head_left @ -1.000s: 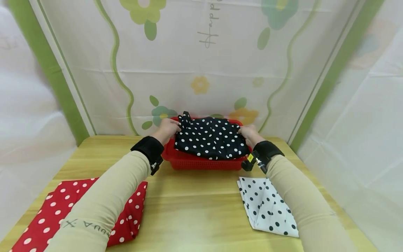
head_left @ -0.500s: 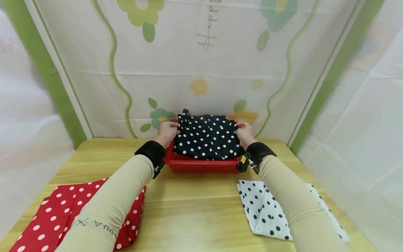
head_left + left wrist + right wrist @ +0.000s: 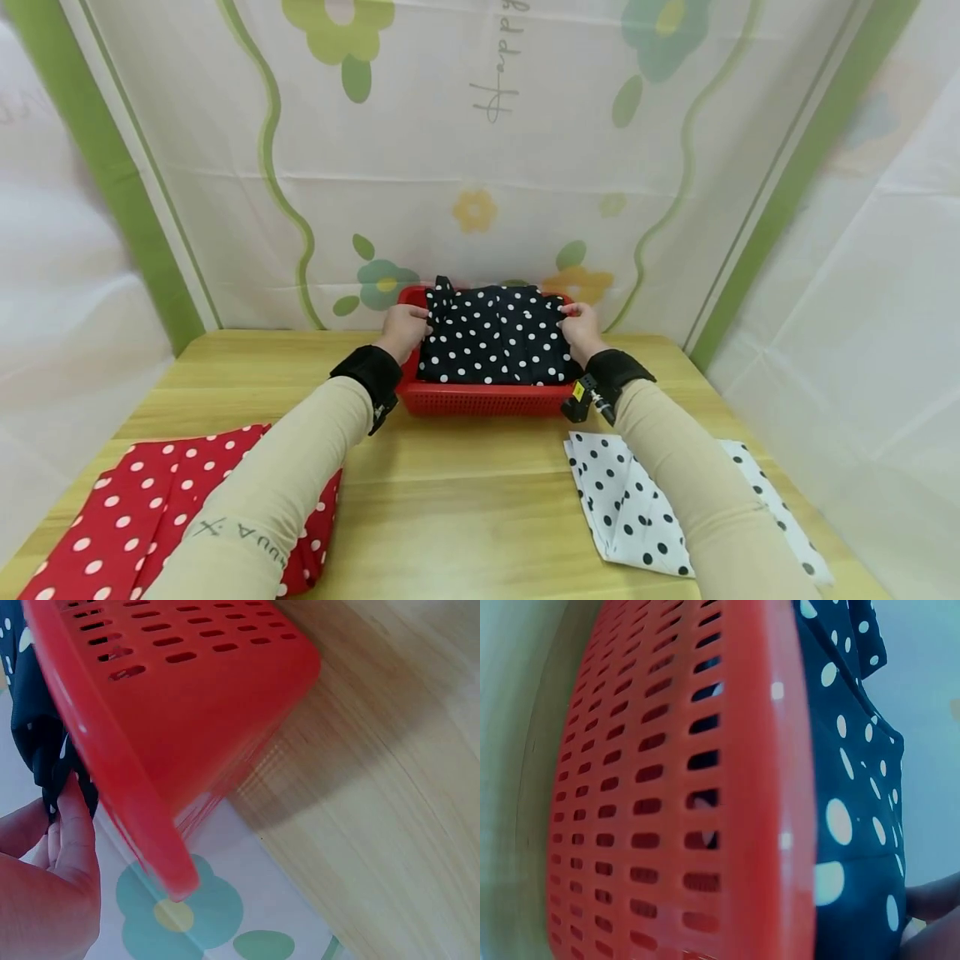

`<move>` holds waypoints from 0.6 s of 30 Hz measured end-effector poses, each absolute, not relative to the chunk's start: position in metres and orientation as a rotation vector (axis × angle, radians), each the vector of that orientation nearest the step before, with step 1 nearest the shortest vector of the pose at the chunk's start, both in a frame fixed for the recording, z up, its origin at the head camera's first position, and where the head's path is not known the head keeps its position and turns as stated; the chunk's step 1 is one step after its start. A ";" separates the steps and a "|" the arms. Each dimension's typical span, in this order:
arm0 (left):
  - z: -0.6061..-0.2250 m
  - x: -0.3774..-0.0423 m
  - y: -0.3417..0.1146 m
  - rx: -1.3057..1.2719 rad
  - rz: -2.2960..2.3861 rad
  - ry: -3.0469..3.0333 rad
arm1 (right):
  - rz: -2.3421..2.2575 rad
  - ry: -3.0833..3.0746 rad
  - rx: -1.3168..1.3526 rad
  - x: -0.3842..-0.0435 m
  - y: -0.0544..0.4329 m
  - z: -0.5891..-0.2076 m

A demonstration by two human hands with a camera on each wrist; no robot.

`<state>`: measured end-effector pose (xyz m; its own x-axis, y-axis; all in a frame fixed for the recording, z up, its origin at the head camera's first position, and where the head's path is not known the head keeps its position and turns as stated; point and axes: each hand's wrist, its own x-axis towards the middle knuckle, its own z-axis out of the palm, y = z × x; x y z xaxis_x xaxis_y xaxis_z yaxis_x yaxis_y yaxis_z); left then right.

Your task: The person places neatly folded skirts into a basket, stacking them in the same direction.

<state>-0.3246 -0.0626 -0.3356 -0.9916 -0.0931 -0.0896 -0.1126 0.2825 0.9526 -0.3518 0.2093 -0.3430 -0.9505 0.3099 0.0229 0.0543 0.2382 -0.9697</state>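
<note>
I have the left hand (image 3: 406, 328) and right hand (image 3: 581, 330) pinching the sides of a black dotted cloth (image 3: 491, 342), hardly any gap — it sits partly inside the red basket (image 3: 487, 402), middle of the frame.

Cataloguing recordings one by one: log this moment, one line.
left hand: pinches black dotted cloth | right hand: pinches opposite side | cloth: partly inside red basket

Black dotted cloth (image 3: 495, 337) now sits lower in red basket (image 3: 491, 402), between the fingers (image 3: 422, 314); right hand (image 3: 582, 333) shifted inward, nearer left hand (image 3: 403, 330).
</note>
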 end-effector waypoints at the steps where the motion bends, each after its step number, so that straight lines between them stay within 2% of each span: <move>1: -0.336 -0.325 -0.062 -0.203 1.851 2.507 | 1.779 -2.321 -0.347 -0.353 0.210 -0.343; 18: -0.352 -0.319 -0.059 -0.131 1.769 2.560 | 1.779 -2.515 -0.369 -0.356 0.212 -0.356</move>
<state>-0.3192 -0.0587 -0.3516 -0.9961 -0.0539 -0.0698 -0.0843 0.3517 0.9323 -0.3558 0.2124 -0.3564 -0.9709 0.2151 -0.1050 0.1706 0.3145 -0.9338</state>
